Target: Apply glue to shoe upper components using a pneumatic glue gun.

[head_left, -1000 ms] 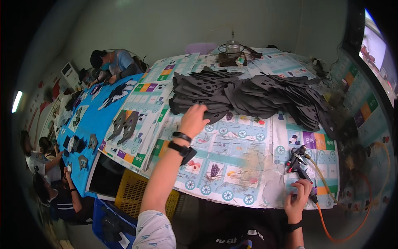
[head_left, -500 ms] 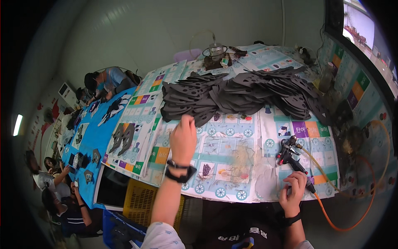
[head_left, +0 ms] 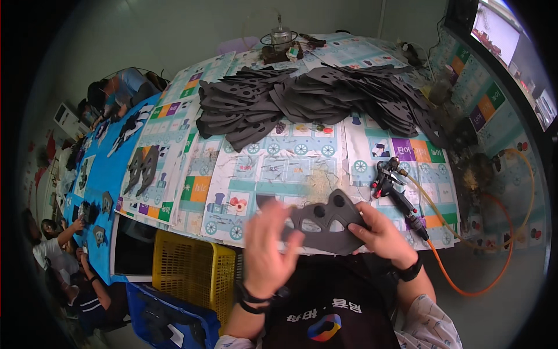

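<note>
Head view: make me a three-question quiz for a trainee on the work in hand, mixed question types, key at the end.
1. True or false: the right hand grips one end of the dark grey cut-out piece.
2. Where is the spray gun?
A) In the left hand
B) On the patterned sheets
C) In the yellow basket
3. Fill in the colour: the hose at the end of the spray gun's handle is ____.

Key: 1. True. 2. B. 3. Orange.
</note>
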`<state>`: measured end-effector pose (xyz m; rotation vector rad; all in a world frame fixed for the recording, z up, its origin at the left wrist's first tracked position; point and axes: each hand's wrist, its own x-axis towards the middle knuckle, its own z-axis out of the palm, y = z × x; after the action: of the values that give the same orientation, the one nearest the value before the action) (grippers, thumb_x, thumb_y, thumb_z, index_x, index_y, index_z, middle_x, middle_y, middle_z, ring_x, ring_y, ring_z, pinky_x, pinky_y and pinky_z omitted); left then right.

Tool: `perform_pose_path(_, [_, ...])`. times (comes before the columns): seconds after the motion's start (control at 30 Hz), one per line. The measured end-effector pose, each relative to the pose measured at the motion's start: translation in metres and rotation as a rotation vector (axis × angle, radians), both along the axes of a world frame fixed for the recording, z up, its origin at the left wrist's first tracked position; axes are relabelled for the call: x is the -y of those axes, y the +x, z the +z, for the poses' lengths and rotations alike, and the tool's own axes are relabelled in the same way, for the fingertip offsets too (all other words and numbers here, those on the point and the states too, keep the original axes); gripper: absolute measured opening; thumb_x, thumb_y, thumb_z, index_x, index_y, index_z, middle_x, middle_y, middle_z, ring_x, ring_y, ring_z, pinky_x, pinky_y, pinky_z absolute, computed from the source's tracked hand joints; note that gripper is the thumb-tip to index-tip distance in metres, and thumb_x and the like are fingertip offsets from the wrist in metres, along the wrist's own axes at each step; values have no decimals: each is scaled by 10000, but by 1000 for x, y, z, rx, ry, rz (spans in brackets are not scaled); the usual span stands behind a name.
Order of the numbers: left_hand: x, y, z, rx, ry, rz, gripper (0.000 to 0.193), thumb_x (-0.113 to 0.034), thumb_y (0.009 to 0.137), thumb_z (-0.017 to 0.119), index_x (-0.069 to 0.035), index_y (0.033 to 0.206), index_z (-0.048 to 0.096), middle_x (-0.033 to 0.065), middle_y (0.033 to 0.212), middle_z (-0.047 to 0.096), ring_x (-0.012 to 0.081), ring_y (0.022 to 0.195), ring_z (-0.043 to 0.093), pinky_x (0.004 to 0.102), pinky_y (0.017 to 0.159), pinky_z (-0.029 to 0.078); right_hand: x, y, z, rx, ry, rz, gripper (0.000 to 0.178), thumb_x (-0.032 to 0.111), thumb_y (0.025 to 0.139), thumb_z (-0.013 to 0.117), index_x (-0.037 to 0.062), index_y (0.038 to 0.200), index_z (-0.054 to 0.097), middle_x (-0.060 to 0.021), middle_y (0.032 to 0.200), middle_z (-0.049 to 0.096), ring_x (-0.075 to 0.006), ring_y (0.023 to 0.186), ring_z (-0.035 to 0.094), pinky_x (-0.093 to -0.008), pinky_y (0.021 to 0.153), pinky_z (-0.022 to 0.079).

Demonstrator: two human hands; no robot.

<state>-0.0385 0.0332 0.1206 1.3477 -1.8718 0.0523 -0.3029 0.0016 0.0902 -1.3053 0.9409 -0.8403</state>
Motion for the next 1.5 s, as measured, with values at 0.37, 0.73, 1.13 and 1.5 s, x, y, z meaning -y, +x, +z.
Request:
perform_pose_path(0.37, [42,22,-83,-237,422,125,268,-251,1028,664,-28,881,641,111,720,652,306,677,597,393,684,442,78,-37,22,-844,-448,-185,473,173,892,793,16,1290,593,-189,1066,680,-370,974,677,-430,851,548])
perform_pose_path(0.73, [44,14,-104,80,225,148,207,-253,960,710,-78,888,628,69,864,552,287,880,523,432,858,357,78,-88,2,-1250,-336,-36,663,63,785,775,-45,1377,496,-228,1323,555,-423,1274,534,-475,1046,477])
perform_pose_path(1.13, [47,21,-108,-49,239,100,178,-189,941,731,-75,862,619,61,823,563,277,843,521,432,851,365,49,-6,70,-270,277,139,792,-161,675,568,9,1441,464,-173,1075,707,-259,937,678,-353,842,582])
perform_pose_path(1.5, [47,24,-111,-123,229,167,186,-200,914,768,-86,869,629,54,796,561,268,830,533,421,839,378,48,60,68,-639,335,205,257,67,946,686,10,1190,629,-9,924,663,-71,801,590,-256,725,480])
